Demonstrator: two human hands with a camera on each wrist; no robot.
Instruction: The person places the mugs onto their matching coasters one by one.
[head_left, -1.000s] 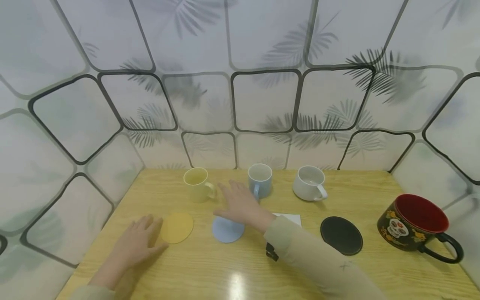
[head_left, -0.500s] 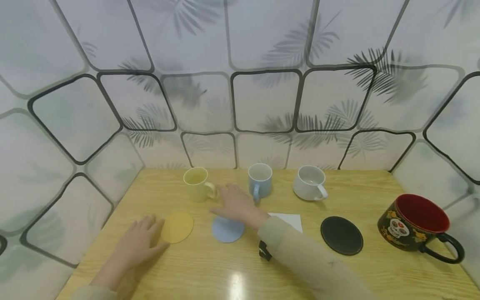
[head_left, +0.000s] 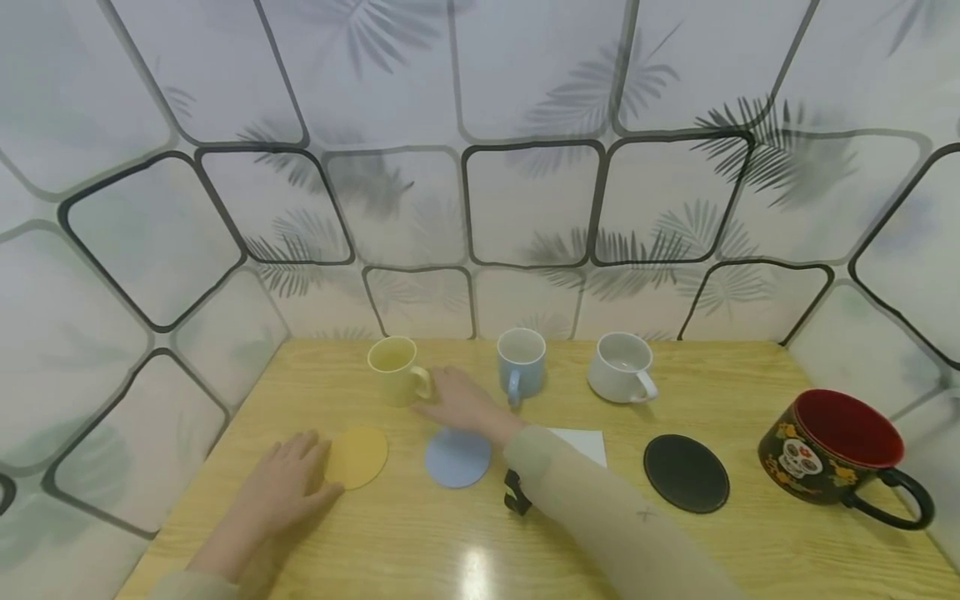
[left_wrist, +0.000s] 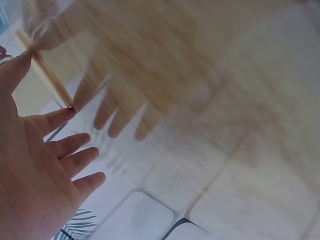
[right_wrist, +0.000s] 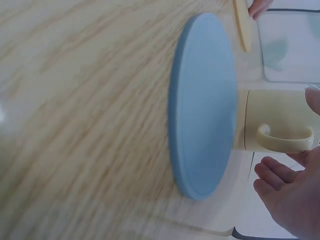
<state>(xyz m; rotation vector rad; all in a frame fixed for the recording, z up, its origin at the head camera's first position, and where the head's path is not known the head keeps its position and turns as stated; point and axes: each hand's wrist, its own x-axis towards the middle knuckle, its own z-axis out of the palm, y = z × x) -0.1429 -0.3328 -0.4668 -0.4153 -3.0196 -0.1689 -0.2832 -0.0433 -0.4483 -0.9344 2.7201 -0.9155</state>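
Note:
My left hand point(head_left: 281, 483) rests at the left side of the round yellow coaster point(head_left: 358, 457). In the left wrist view its thumb and forefinger tips touch the coaster's edge point(left_wrist: 52, 79), the other fingers extended. My right hand point(head_left: 459, 400) is beside the pale yellow mug point(head_left: 390, 380), right at its handle. The right wrist view has the thumb near the mug's rim and the fingers spread by the handle point(right_wrist: 284, 144); they are not wrapped round it. Below the right hand lies a round blue coaster point(head_left: 457, 460).
A light blue mug point(head_left: 521, 367) and a white cup point(head_left: 621, 368) stand along the back. A white square sheet point(head_left: 585, 443) lies partly under the right sleeve. To the right are a black round coaster point(head_left: 686, 472) and a large black skull mug point(head_left: 813, 462). Patterned walls enclose the wooden table.
My right hand has moved left, from near the blue mug to the yellow mug's handle, and its forearm has shifted left too. The left hand has hardly moved. Mugs and coasters stay put.

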